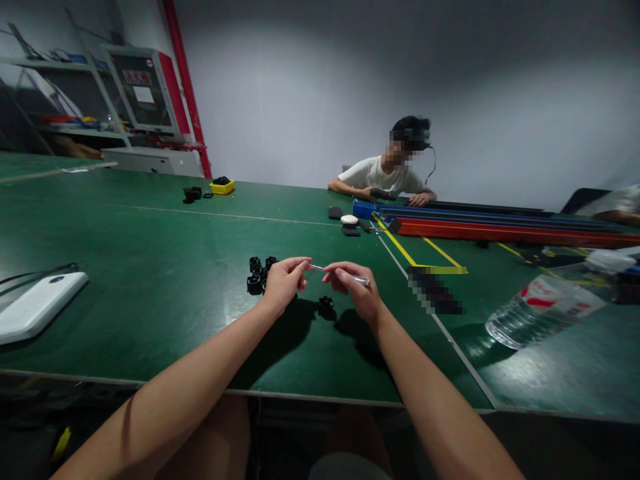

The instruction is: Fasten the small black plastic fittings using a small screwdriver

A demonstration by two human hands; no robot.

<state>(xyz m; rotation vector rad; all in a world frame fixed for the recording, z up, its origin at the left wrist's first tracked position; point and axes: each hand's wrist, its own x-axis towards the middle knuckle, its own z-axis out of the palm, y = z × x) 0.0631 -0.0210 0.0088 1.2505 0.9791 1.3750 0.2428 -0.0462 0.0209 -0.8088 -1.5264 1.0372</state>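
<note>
Both my hands are raised a little above the green table (150, 267), fingers closed. My right hand (356, 290) grips a thin silvery tool (320, 269) like a small screwdriver, its shaft pointing left. My left hand (285, 280) pinches the tip end of that tool; whether it also holds a small part there is hidden. A cluster of several small black plastic parts (259, 273) lies on the table just left of my left hand. One single black part (326, 306) lies under and between my hands.
A white flat device (37, 303) with a cable lies at the left edge. A clear water bottle (540, 303) lies on its side at the right. Long blue and red rails (500, 227) run across the far right, where another person sits. A yellow tray (223, 187) stands far back.
</note>
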